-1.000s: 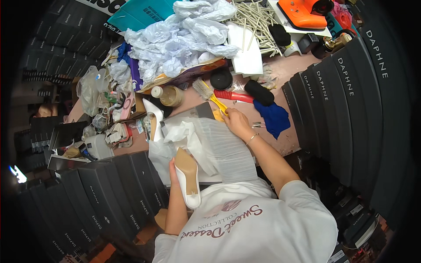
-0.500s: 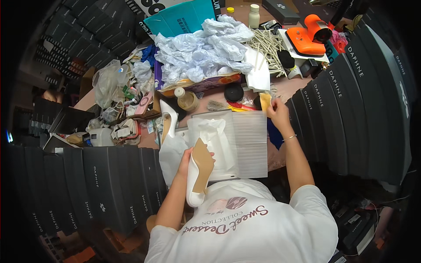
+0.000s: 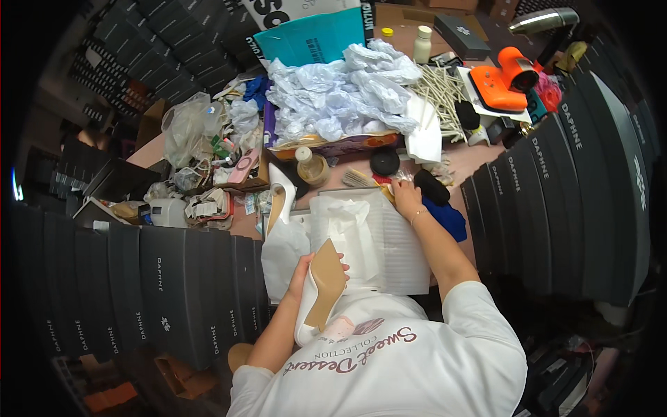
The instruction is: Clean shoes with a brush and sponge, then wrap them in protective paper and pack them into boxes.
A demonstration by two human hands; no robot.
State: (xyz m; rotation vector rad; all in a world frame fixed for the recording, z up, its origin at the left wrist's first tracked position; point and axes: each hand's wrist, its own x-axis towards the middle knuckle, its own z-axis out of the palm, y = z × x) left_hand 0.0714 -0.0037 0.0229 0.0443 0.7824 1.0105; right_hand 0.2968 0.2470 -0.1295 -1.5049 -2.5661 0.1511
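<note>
A white high-heeled shoe (image 3: 322, 285) is gripped in my left hand (image 3: 300, 276), its tan sole turned up and its toe pointing away from me. My right hand (image 3: 408, 199) is over the far right corner of the open shoebox (image 3: 405, 257), fingers curled on a small yellow piece (image 3: 386, 192) that they mostly hide. White tissue (image 3: 352, 229) and translucent foam sheet line the box. Left of it, the other white shoe (image 3: 279, 194) stands by a white wrapping sheet (image 3: 285, 254).
Stacks of dark shoeboxes (image 3: 184, 292) flank me on both sides. Beyond the box are a bottle (image 3: 311, 169), a black round lid (image 3: 384, 162), a brush (image 3: 358, 178), a black pad (image 3: 432, 187), blue cloth (image 3: 448, 219), crumpled tissue (image 3: 340, 97), white sticks (image 3: 445, 104) and an orange device (image 3: 501, 83).
My right hand has moved left and nearer with the yellow piece, to the box's far right corner. The black pad and more blue cloth now show. My left hand keeps holding the shoe.
</note>
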